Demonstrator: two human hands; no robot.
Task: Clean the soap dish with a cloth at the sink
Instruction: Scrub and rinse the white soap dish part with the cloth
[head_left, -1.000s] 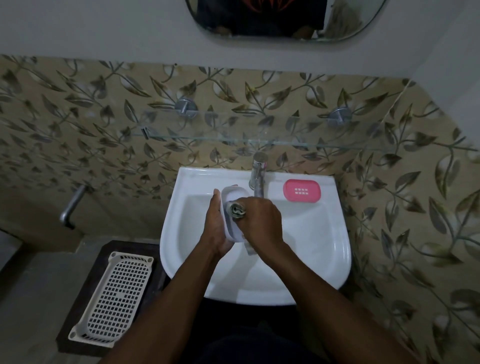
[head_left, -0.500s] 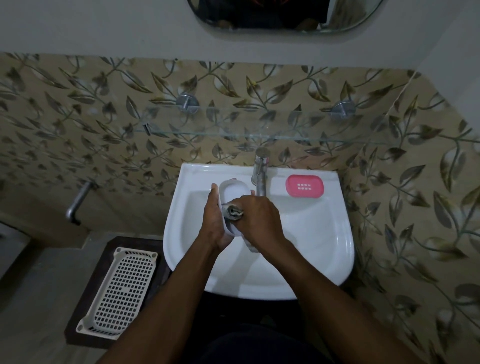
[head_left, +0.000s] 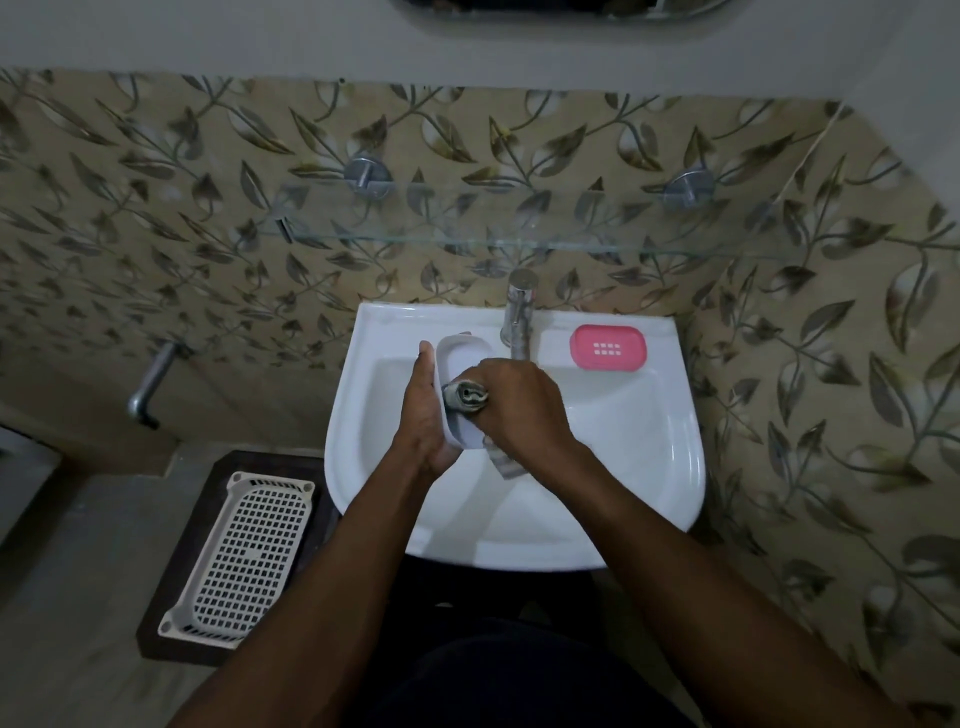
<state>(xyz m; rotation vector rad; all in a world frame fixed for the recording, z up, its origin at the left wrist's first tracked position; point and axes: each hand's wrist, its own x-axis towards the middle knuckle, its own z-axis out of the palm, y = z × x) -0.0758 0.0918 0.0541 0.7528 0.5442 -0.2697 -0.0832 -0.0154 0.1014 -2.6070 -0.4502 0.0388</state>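
Over the white sink (head_left: 649, 447) my left hand (head_left: 423, 415) holds a white oval soap dish (head_left: 460, 358) by its left edge, tilted with its hollow facing right. My right hand (head_left: 519, 408) grips a bunched grey cloth (head_left: 466, 397) and presses it into the middle of the dish. A tail of the cloth hangs below my right hand. The lower end of the dish is hidden behind my hands.
A pink soap dish insert (head_left: 608, 347) lies on the sink's back right ledge beside the chrome tap (head_left: 519, 317). A glass shelf (head_left: 519, 241) spans the leaf-patterned wall above. A white perforated basket (head_left: 244, 553) rests on a dark stand at lower left. A metal pipe (head_left: 150, 382) juts from the left wall.
My hands stay together on the dish and cloth over the sink, with the cloth shifting only slightly. The camera has tilted down, so the mirror has almost left the top of the view.
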